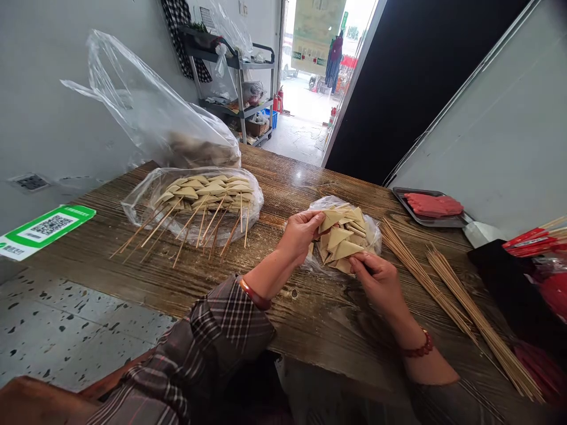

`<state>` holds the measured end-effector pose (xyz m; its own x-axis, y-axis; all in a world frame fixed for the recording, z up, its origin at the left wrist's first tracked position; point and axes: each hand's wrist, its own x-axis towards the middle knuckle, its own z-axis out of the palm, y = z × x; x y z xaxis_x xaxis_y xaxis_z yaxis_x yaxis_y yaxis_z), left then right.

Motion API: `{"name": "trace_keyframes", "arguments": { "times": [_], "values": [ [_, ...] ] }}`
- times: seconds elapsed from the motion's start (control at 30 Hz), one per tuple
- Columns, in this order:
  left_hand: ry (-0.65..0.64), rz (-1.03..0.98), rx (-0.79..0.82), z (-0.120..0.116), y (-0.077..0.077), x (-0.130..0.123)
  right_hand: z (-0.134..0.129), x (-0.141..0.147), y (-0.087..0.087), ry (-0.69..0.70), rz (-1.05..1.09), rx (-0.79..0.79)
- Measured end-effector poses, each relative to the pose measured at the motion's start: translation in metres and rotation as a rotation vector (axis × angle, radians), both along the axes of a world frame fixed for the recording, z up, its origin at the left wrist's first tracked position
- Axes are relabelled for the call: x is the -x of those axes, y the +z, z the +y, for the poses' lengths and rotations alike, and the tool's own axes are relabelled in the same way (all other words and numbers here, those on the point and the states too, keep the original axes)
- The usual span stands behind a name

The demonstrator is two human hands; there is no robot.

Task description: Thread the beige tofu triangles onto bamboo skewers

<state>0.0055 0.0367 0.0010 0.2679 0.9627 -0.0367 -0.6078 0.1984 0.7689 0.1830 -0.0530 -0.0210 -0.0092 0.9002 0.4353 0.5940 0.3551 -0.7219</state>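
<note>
Over a pile of folded tofu sheets (pixel 358 223) on a clear plastic bag (pixel 375 236), both of my hands are at work. My left hand (pixel 297 237) pinches a folded beige tofu sheet (pixel 330 219) between thumb and fingers at the pile's upper left. At the lower right, my right hand (pixel 380 276) has thumb and fingers closed on the edge of another tofu sheet (pixel 346 250). Whether these two pieces are joined, I cannot tell. Farther left, skewered tofu sheets (pixel 208 190) lie stacked on plastic, their bamboo sticks (pixel 190 227) pointing toward me.
Two bundles of bamboo skewers (pixel 425 280) lie right of the pile. Beyond them are a metal tray (pixel 436 221) of pink slabs and a black box (pixel 496 277). A large plastic bag (pixel 155 112) stands at the back left of the wooden table (pixel 274 307), near a QR-code sign (pixel 48 230).
</note>
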Motion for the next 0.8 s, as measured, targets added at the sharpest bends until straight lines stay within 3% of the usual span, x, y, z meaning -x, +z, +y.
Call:
{"name": "trace_keyframes", "arguments": {
  "times": [0.2,0.53,0.8],
  "values": [
    [-0.038,-0.015,0.025,-0.001,0.003,0.002,0.000,-0.001,0.002,-0.014,-0.006,-0.001],
    [-0.041,-0.022,0.184,-0.001,0.016,0.007,-0.003,-0.003,0.002,-0.043,-0.262,-0.276],
    [-0.051,-0.017,0.173,0.001,0.014,0.008,-0.006,-0.003,0.004,-0.061,-0.278,-0.227]
  ]
}}
